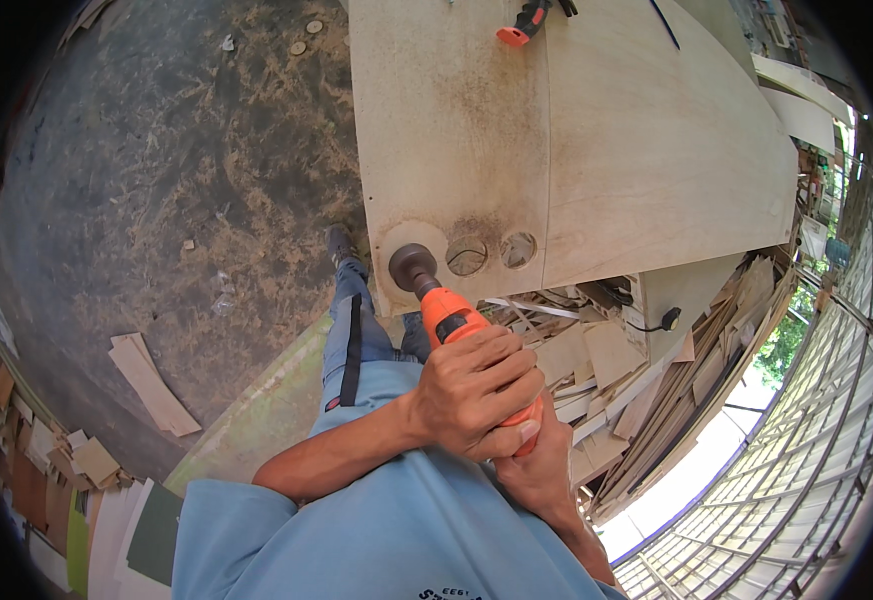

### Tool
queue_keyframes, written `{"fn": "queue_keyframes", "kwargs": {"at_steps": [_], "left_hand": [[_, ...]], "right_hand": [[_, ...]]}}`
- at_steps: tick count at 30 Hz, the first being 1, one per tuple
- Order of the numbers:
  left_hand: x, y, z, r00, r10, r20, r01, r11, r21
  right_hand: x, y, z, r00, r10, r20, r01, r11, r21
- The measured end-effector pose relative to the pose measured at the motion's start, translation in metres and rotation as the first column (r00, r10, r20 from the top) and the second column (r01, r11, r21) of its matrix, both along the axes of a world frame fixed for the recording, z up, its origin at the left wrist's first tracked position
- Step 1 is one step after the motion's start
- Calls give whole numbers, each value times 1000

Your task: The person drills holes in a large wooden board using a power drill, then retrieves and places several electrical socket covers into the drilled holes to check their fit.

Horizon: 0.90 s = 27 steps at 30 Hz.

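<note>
Left hand [477, 390] fingers [502, 375] are wrapped tight over the orange drill [457, 325]; right hand [537, 470] clamps its grip beneath. The drill's long axis points up-left, hole saw [412, 267] at the plywood sheet [577, 140] corner. Risk: so near the edge, the saw may snag or slip off, twisting the wrists.

A light blue short-sleeved shirt [387, 520] is worn, filling the lower centre of the frame; dark printed lettering is seen at its lower edge. The forearms are left bare below the sleeves, and no gloves, watch or rings are seen on the left hand [477, 392] or the right hand [535, 470]. Grey-blue trousers [357, 335] with a dark vertical stripe and a small red tag are seen at centre, ending in a dark shoe [340, 243].
</note>
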<state>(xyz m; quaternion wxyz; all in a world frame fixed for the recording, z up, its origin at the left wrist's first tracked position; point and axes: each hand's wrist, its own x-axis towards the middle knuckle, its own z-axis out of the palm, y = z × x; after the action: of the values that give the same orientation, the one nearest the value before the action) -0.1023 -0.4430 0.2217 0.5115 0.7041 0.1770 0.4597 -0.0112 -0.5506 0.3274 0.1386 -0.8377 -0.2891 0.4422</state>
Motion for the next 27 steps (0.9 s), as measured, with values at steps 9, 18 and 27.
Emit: {"fn": "queue_keyframes", "kwargs": {"at_steps": [9,18,27], "left_hand": [[-4,-1,-2,1000,-22,15,21,1000,9],[-10,0,-4,999,-34,22,34,999,21],[-13,-1,-5,999,-22,39,21,1000,22]], "right_hand": [[-8,-1,1,999,-34,-1,34,999,-32],[-13,-1,1,999,-44,-4,44,999,-26],[-16,1,2,1000,-30,6,30,1000,4]]}}
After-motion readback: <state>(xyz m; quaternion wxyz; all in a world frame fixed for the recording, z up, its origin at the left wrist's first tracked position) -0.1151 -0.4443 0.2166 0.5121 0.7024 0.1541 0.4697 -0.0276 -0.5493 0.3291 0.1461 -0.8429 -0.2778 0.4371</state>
